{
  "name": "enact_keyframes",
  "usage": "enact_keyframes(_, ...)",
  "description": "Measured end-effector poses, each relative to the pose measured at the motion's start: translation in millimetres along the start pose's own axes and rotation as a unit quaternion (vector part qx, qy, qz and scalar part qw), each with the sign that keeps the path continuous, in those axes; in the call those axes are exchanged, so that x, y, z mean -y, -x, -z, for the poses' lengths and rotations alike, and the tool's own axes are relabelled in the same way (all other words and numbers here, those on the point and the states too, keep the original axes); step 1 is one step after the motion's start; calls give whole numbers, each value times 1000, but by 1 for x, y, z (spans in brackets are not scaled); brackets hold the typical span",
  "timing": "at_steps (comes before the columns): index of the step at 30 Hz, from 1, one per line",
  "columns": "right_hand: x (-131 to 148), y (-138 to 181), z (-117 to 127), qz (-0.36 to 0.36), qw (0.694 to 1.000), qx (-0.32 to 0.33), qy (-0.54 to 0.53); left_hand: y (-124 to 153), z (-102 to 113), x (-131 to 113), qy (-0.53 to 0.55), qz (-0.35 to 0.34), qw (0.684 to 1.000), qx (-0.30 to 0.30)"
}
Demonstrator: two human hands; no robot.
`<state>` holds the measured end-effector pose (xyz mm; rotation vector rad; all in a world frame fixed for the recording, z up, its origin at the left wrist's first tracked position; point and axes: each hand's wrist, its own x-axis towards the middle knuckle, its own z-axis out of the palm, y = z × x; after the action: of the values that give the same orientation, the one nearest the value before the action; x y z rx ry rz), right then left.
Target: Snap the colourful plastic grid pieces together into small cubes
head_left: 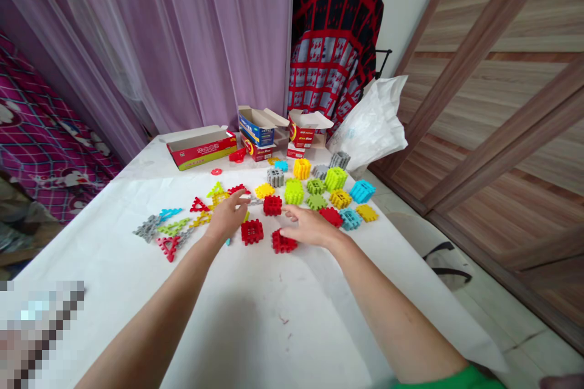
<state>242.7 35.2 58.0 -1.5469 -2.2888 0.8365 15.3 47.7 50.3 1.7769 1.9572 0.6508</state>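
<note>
My left hand [228, 217] is over the table, fingers stretched forward near a red piece [238, 189] and a yellow piece [219, 198]; it holds nothing that I can see. Fingers and thumb apart, my right hand [310, 226] reaches in from the other side. Its thumb is at the upper edge of a red toothed block [283, 244]; whether it touches cannot be told. Its fingertips point at another red block [272, 205]. A third red block [252, 232] sits between the hands.
Flat interlocking pieces [173, 227] lie at the left. Green, yellow, grey and blue blocks [362, 191] stand to the right. Behind are a red-green open box [201, 148], a blue box [258, 128], red boxes [301, 136] and a white plastic bag [374, 121] by the table's right edge.
</note>
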Motion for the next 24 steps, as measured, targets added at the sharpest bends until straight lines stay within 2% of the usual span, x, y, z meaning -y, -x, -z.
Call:
enact_keyframes(1,-1,7,0,45,999,23,7,6,2,9,22,-3,999,-26)
enact_keyframes(3,-2,17,-3,100,993,60,31,16,3,31,119,-6,985,-125)
enact_keyframes(5,-2,20,-9,105,991,71,54,27,0,53,179,3,961,-211)
enact_keyframes(8,-2,16,-17,104,990,56,76,40,-6,74,210,9,936,-284)
enact_keyframes(12,-3,9,-18,126,985,60,98,51,-8,78,200,5,929,-312)
enact_keyframes(19,-6,-6,-15,124,986,40,101,52,-8,75,219,7,930,-293)
enact_keyframes(24,-10,-9,-16,134,982,59,117,52,-10,78,231,10,930,-287)
